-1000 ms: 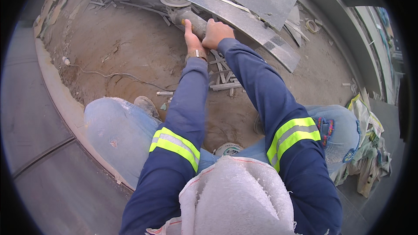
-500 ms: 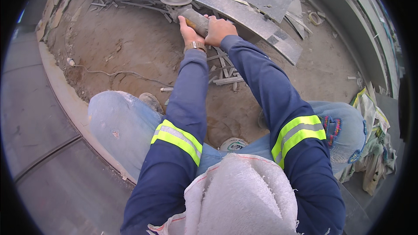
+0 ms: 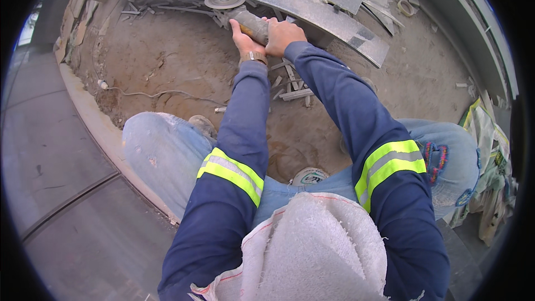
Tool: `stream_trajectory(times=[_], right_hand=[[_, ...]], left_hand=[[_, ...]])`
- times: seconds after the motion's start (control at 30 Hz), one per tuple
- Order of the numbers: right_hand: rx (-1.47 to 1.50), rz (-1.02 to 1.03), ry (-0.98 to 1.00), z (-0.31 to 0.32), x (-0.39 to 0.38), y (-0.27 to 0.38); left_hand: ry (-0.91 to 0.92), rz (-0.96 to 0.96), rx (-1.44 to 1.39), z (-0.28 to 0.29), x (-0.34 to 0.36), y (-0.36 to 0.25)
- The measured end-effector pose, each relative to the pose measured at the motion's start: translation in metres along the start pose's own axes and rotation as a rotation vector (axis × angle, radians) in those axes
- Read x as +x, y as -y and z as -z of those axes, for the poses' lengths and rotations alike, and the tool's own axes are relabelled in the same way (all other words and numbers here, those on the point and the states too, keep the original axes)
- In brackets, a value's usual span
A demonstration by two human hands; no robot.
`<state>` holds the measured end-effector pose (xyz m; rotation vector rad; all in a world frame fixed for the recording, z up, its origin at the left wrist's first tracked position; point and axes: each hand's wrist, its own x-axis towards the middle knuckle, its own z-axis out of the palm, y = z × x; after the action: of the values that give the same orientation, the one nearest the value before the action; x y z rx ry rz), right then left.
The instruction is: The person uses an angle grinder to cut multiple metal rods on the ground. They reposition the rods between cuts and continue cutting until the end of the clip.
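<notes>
Left hand (image 3: 245, 43) cupped under angle grinder (image 3: 252, 27), right hand (image 3: 284, 37) gripping its rear | disc (image 3: 224, 0) by grey slab (image 3: 284, 1), contact unclear | strips (image 3: 295, 94) on ground (image 3: 184, 44) look already cut; slab remains

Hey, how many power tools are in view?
1: a dusty grey angle grinder with a round disc, held in the bare left hand and bare right hand near the long, flat grey sheet. Others may be hidden underneath.

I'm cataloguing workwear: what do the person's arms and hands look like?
Both long navy fabric sleeves carry a bright yellow band with a grey middle stripe. The left hand and right hand are ungloved; a brown strap, perhaps a watch, circles the left wrist.
</notes>
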<state>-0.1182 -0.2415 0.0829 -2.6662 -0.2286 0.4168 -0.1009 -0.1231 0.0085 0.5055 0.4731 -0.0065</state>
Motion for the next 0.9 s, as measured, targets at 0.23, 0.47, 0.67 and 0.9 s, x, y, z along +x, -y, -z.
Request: stream_trajectory(times=[0.23, 0.47, 0.67, 0.9], right_hand=[[-0.010, 0.006, 0.003, 0.000, -0.004, -0.001], [-0.009, -0.013, 0.050, 0.006, -0.014, -0.001], [-0.001, -0.013, 0.025, 0.001, -0.012, -0.002], [-0.045, -0.015, 0.047, 0.006, -0.010, 0.007]], left_hand=[[0.001, 0.006, 0.014, 0.005, 0.001, 0.002], [-0.016, 0.011, 0.016, 0.004, -0.007, 0.006], [-0.048, 0.013, -0.001, 0.003, -0.007, 0.006], [0.000, 0.040, -0.031, 0.008, 0.000, 0.001]])
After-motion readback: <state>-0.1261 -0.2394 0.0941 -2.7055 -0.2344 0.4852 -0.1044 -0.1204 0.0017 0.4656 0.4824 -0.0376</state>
